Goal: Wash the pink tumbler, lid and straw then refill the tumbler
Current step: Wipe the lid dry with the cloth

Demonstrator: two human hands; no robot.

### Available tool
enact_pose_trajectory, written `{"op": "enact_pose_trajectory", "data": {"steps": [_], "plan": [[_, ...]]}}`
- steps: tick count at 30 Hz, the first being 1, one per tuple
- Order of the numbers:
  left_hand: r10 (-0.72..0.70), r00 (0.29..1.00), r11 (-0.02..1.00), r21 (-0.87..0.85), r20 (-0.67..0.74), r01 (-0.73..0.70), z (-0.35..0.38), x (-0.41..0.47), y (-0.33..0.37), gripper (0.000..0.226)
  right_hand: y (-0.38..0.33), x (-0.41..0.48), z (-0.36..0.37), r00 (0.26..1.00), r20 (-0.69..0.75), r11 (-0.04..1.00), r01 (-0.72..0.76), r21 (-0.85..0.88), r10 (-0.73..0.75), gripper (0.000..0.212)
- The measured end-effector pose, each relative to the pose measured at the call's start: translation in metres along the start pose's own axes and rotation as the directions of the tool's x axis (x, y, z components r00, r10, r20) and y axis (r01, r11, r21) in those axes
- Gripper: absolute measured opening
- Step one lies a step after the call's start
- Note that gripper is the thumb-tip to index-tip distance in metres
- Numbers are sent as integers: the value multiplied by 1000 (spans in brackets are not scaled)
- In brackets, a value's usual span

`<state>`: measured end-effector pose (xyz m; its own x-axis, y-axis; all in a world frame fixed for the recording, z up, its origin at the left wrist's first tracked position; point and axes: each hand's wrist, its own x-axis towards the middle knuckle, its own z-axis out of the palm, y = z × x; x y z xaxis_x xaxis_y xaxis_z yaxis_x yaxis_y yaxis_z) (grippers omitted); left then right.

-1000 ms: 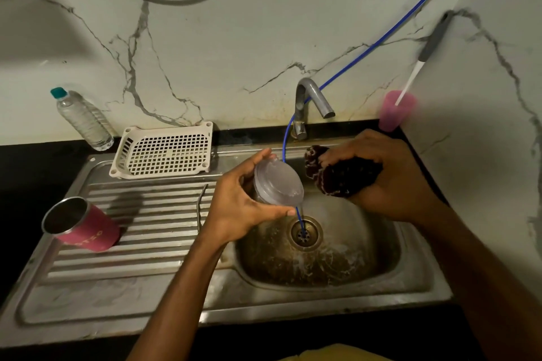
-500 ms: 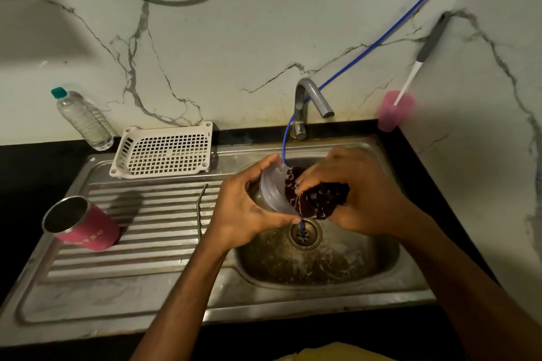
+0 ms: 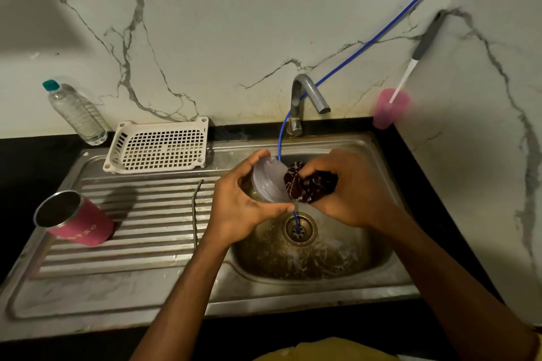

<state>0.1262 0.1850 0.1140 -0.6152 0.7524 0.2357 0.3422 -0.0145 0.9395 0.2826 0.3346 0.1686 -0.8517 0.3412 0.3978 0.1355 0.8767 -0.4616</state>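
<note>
At the left of the frame, the pink tumbler [image 3: 76, 220] is seen lying on its side on the ribbed drainboard [image 3: 140, 231], with the metal straw [image 3: 194, 208] laid to its right. At centre, above the basin [image 3: 337, 267], the clear lid [image 3: 265, 182] is gripped by the curled fingers and thumb of the left hand [image 3: 243, 202]. A dark scrubber [image 3: 308, 186] is pressed against the lid, bunched in the closed fingers of the right hand [image 3: 352, 187].
</note>
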Motion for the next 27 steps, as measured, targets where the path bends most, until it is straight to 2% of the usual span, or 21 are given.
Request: {"op": "enact_pose_trajectory", "data": {"steps": [3, 5, 7, 9, 13, 18, 21, 24, 27], "plan": [[-20, 998, 998, -53, -62, 16, 5, 2, 5, 103, 7, 3, 0, 958, -69, 924, -248, 290, 279, 34], [-16, 996, 997, -80, -89, 9, 10, 3, 9, 102, 10, 4, 7, 914, -23, 853, -368, 370, 404, 32], [-5, 994, 996, -88, -113, -5, 13, 2, 7, 103, 6, 2, 14, 905, 18, 843, -403, 357, 425, 30], [-10, 992, 995, -104, -123, -3, 15, -1, 4, 105, 2, -3, 18, 916, 12, 848, -377, 374, 402, 28], [-11, 990, 995, -96, -137, -3, 10, -2, 0, 106, -5, -11, 16, 902, 21, 782, -385, 491, 431, 37], [73, 995, 997, 24, -73, -71, 3, 0, -7, 106, -18, -8, -2, 955, 49, 783, -269, 561, 293, 41], [141, 988, 986, 101, -67, -133, 2, 4, -9, 108, -25, 0, -6, 967, -43, 888, -213, 407, 251, 33], [214, 977, 960, 186, -13, -207, 1, 8, -5, 110, -27, 10, -7, 979, -89, 917, -136, 375, 181, 35], [266, 963, 933, 241, 45, -269, 6, 6, 2, 96, -30, 18, -10, 989, -149, 967, 30, 254, 8, 32]]}}
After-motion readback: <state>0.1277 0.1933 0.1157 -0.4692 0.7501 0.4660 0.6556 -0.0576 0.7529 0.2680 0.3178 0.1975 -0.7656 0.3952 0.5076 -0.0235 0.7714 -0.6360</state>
